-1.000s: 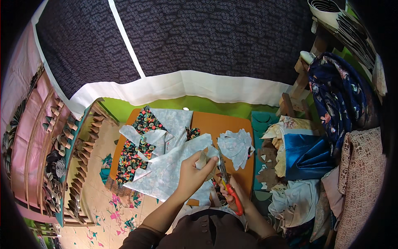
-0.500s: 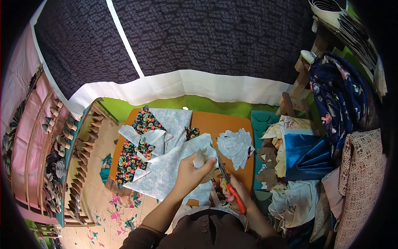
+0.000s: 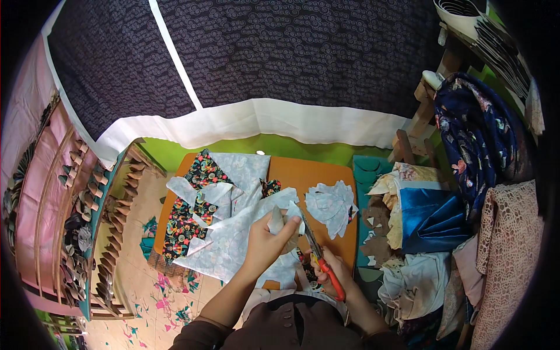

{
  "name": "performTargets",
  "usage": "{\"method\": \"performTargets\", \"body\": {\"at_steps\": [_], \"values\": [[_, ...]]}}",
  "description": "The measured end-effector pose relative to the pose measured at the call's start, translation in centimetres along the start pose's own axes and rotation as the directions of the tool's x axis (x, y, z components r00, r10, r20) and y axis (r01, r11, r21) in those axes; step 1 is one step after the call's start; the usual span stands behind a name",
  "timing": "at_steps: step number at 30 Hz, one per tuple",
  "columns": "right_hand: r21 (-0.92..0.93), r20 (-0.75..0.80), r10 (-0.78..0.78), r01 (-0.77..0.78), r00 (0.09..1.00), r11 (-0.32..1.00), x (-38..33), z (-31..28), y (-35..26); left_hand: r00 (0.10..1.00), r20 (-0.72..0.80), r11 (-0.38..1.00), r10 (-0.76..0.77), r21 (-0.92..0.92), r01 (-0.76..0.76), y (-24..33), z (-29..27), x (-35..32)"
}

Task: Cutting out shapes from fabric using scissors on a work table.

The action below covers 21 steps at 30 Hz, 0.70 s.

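My left hand (image 3: 262,245) is closed on pale fabric (image 3: 277,220), thumb pressed over it. A greyish piece pokes up between the fingers; its kind I cannot make out. Close on the right, my right hand (image 3: 335,263) grips scissors (image 3: 330,277) with red-orange handles. Their blades point up and away, alongside the held fabric's edge; whether they bite into it is not clear. Beneath both hands spreads a large patterned cloth (image 3: 217,251), pale on its back and black with bright motifs on its face. A small pile of cut fabric pieces (image 3: 329,204) lies right of the blades.
The cloth rests on an orange-brown table (image 3: 309,169). On the right are a folded blue satin cloth (image 3: 431,219), crumpled fabrics and a navy floral cloth (image 3: 475,134). Racks of pointed shoe shapes (image 3: 114,233) stand left. Coloured scraps (image 3: 163,303) litter the floor.
My left hand has shifted the held fabric slightly, and a pale flap now rises beside the blades. The scissors stay in almost the same place.
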State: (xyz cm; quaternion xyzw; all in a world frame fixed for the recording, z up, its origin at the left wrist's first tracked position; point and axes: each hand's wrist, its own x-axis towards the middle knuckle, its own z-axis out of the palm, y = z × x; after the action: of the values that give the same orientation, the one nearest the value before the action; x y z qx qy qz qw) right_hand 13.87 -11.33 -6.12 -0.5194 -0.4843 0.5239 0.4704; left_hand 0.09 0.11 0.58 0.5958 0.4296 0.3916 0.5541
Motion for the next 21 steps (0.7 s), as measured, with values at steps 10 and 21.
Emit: {"method": "performTargets", "body": {"at_steps": [10,21], "values": [[-0.008,-0.006,-0.133,0.133,0.991,0.991,0.0,0.3,0.4,0.998,0.056,0.997,0.043,0.068,-0.047,-0.1,-0.1,-0.1],[0.072,0.01,-0.078,0.078,0.997,0.994,0.1,0.4,-1.1,0.986,0.166,0.994,0.005,0.102,-0.023,0.2,-0.7,0.3]]}}
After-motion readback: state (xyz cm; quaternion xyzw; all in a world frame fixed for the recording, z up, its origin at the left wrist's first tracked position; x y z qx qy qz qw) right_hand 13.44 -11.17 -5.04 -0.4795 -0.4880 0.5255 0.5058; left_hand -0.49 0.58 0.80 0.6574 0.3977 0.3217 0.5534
